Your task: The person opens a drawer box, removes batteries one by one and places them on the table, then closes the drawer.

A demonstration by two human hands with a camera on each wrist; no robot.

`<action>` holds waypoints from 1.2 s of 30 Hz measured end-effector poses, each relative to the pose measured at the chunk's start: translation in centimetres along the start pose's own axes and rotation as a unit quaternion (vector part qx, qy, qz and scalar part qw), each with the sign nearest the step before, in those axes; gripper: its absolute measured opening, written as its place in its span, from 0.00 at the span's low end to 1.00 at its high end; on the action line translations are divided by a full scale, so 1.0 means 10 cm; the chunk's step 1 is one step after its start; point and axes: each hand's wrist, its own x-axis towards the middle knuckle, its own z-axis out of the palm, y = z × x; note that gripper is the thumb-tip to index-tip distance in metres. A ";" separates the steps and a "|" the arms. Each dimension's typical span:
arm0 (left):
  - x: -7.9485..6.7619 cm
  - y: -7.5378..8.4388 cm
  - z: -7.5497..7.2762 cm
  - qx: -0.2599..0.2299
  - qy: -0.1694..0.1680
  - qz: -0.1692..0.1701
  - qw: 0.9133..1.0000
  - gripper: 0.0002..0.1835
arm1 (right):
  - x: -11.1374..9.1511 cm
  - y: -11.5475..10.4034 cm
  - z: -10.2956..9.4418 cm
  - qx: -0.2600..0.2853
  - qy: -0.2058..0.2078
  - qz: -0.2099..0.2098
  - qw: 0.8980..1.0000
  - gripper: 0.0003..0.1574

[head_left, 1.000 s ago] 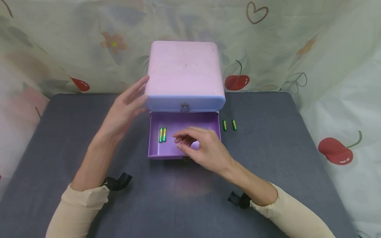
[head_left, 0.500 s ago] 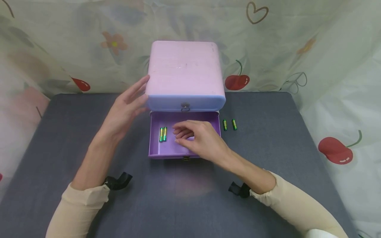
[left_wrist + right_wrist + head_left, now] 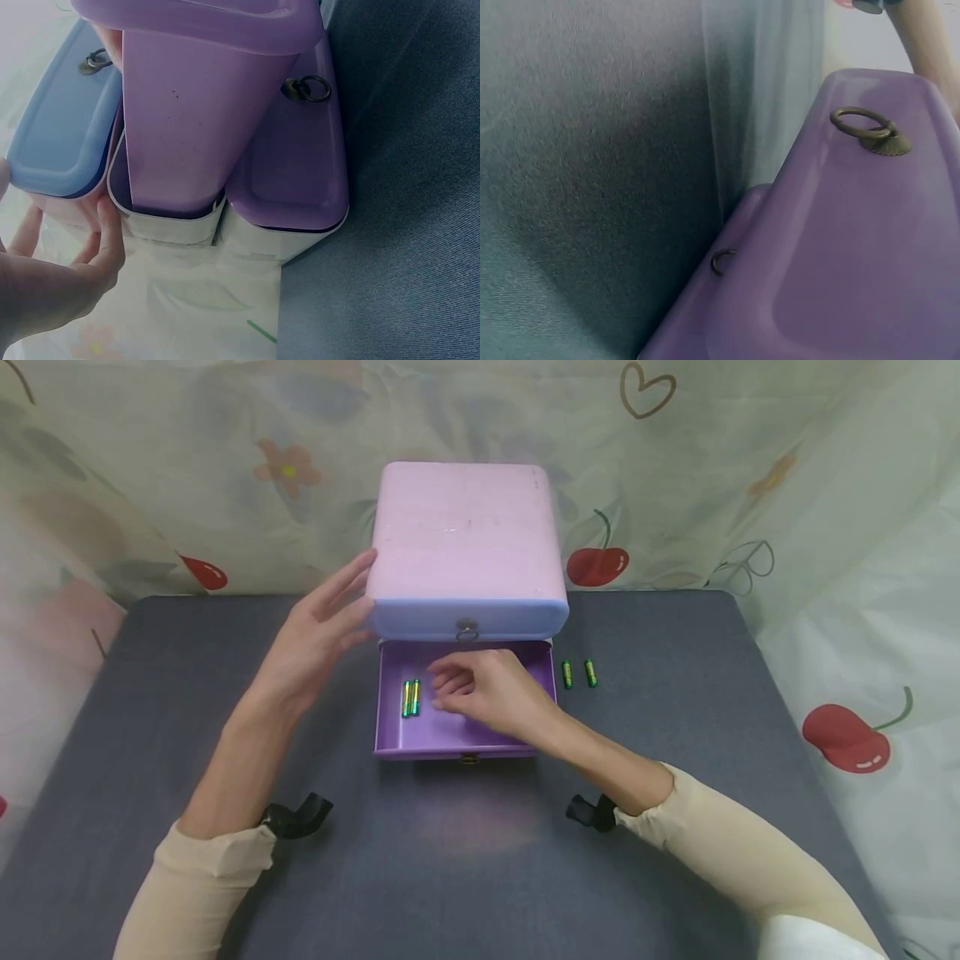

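Note:
A small cabinet [image 3: 465, 531] with a pink top and blue upper drawer stands at the back of the table. Its purple middle drawer [image 3: 450, 739] is pulled out. Inside, toward the left, two green-and-gold batteries [image 3: 416, 697] lie side by side. My right hand [image 3: 495, 689] is over the drawer just right of them, fingers loosely bent, with nothing visible in it. The drawer front hides this hand in the right wrist view. My left hand [image 3: 311, 643] rests its extended fingers against the cabinet's left side. The left wrist view shows its fingertips [image 3: 111, 225] by the pink casing.
Two more batteries [image 3: 590, 672] lie apart on the dark table [image 3: 660, 718], right of the drawer. A lower purple drawer [image 3: 289, 165] with a ring pull is closed beneath the pulled-out one. A patterned curtain [image 3: 465, 410] hangs behind the cabinet.
My right hand has moved slightly away from me and to the left, farther into the drawer, its fingers bending a little more. My left hand and the batteries have stayed put.

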 end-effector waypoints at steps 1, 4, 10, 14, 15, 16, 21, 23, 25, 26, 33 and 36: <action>0.00 0.00 0.00 0.001 0.000 -0.001 1.000 0.30 | 0.02 0.00 0.01 -0.006 -0.002 0.002 1.000 0.23; 0.00 0.00 0.00 0.002 0.001 -0.003 1.000 0.30 | 0.07 0.02 0.04 -0.027 -0.019 0.013 0.999 0.25; 0.00 0.00 0.01 0.000 -0.002 -0.003 1.000 0.30 | 0.14 0.04 0.08 -0.049 -0.045 0.030 0.997 0.27; 0.01 0.00 0.01 0.002 -0.001 -0.002 1.000 0.30 | 0.18 0.05 0.10 -0.062 -0.046 0.029 0.997 0.28; 0.01 0.00 0.01 0.002 0.000 -0.002 1.000 0.30 | 0.19 0.06 0.10 -0.066 -0.046 0.029 0.996 0.27; 0.01 0.00 0.01 0.002 0.001 -0.003 1.000 0.30 | 0.19 0.06 0.10 -0.068 -0.047 0.028 0.996 0.27; 0.01 0.00 0.01 -0.001 0.002 -0.004 1.000 0.30 | 0.23 0.08 0.12 -0.083 -0.047 0.023 0.995 0.27; 0.01 -0.01 0.00 -0.002 0.002 -0.003 1.000 0.29 | 0.25 0.08 0.13 -0.087 -0.049 0.022 0.995 0.26; 0.01 -0.01 0.00 -0.003 0.002 -0.003 1.000 0.29 | 0.26 0.09 0.14 -0.091 -0.053 0.020 0.994 0.27; 0.01 -0.01 0.00 -0.004 0.002 -0.002 1.000 0.29 | 0.27 0.09 0.14 -0.093 -0.054 0.020 0.994 0.27; 0.01 -0.01 0.00 -0.002 0.003 -0.003 1.000 0.30 | 0.30 0.10 0.18 -0.110 -0.061 0.009 0.992 0.28; 0.01 -0.02 -0.01 -0.004 0.004 -0.003 1.000 0.29 | 0.32 0.11 0.19 -0.113 -0.064 0.001 0.992 0.28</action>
